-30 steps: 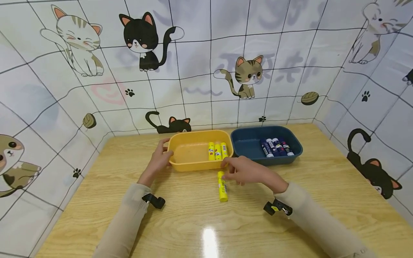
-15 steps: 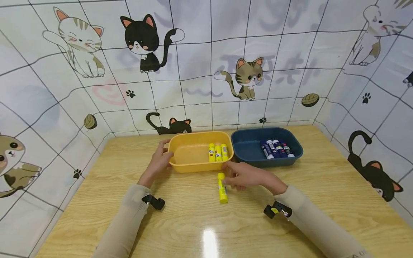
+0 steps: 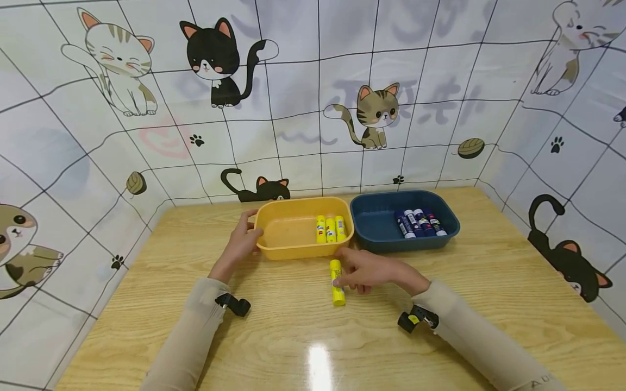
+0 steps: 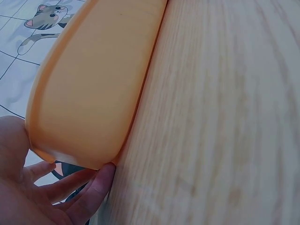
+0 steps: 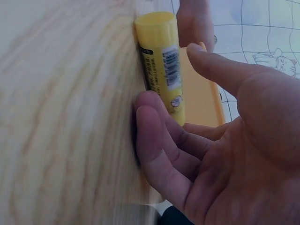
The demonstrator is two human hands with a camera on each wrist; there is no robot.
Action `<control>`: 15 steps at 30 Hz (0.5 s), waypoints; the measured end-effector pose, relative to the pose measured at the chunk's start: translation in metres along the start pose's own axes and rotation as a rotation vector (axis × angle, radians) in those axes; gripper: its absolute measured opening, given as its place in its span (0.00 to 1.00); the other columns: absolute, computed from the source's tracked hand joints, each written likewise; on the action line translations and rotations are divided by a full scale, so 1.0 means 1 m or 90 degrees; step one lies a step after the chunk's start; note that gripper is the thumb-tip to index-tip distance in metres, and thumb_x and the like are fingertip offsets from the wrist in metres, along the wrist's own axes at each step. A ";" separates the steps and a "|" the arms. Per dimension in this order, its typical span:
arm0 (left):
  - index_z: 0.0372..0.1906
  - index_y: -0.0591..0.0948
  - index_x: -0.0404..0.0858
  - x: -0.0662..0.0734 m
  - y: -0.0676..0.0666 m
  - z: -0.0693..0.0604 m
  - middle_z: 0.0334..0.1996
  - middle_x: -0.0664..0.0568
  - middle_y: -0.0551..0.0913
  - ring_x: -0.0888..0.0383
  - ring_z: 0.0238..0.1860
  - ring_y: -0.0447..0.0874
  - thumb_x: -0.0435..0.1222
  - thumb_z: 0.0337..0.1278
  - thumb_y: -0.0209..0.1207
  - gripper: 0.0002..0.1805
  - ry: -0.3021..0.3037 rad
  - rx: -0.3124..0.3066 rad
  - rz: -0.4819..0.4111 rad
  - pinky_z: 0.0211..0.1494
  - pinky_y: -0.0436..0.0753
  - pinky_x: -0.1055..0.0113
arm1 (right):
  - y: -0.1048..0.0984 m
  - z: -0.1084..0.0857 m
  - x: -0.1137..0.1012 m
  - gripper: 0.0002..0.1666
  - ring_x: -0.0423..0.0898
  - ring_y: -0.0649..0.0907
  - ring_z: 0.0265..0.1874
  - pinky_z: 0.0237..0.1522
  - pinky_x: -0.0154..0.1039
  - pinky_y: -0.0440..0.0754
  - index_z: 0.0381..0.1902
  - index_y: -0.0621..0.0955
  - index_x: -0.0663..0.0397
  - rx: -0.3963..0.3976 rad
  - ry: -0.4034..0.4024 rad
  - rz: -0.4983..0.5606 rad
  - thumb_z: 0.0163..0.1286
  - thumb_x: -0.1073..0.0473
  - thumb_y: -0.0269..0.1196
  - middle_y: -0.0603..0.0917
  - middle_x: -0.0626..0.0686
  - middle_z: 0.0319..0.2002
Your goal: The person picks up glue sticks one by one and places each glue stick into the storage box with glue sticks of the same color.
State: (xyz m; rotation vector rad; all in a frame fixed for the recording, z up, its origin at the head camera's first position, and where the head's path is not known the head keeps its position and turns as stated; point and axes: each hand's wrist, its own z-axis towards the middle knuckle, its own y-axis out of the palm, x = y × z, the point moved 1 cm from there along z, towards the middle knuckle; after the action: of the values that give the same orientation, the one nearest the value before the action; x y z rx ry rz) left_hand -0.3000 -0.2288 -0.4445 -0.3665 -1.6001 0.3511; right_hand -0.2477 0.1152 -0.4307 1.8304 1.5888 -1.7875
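Observation:
A yellow glue stick [image 3: 338,293] lies on the table in front of the yellow bin [image 3: 293,252]. My right hand [image 3: 371,269] is at its right side, thumb over the stick and the other fingers bent beside it. In the right wrist view a small gap shows between the thumb [image 5: 206,61] and the glue stick [image 5: 159,51], whose barcode faces the camera. My left hand [image 3: 242,239] holds the left end of the yellow bin. In the left wrist view its fingers [image 4: 96,187] touch the bin's [image 4: 93,84] end wall near the table.
Several yellow glue sticks [image 3: 331,229] lie in the right end of the yellow bin. Right of it stands a dark blue bin [image 3: 406,247] with several dark blue, white-capped sticks [image 3: 423,224]. A cat-print sheet [image 3: 303,108] hangs behind the table [image 3: 264,336].
My right thumb has moved forward over the glue stick, and the hand has come slightly lower beside it. The left hand, both bins and the stick stay in place.

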 end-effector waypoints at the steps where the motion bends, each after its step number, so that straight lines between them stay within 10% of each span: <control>1: 0.80 0.56 0.49 0.000 0.000 0.000 0.66 0.33 0.73 0.41 0.53 0.83 0.35 0.72 0.49 0.35 -0.001 0.000 0.000 0.38 0.89 0.64 | 0.001 0.001 0.000 0.40 0.46 0.80 0.16 0.22 0.39 0.82 0.73 0.65 0.58 0.001 0.000 0.000 0.72 0.48 0.68 0.82 0.53 0.24; 15: 0.81 0.56 0.49 0.000 0.001 -0.001 0.67 0.33 0.73 0.40 0.54 0.83 0.36 0.73 0.49 0.35 0.005 -0.002 0.008 0.39 0.89 0.63 | 0.002 0.000 0.000 0.43 0.45 0.80 0.18 0.23 0.39 0.82 0.73 0.66 0.57 0.005 0.020 -0.015 0.67 0.49 0.72 0.83 0.52 0.25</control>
State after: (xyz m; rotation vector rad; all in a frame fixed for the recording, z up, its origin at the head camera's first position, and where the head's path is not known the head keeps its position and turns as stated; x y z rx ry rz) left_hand -0.2993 -0.2281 -0.4446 -0.3797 -1.5914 0.3557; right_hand -0.2465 0.1143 -0.4315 1.8598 1.6235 -1.7852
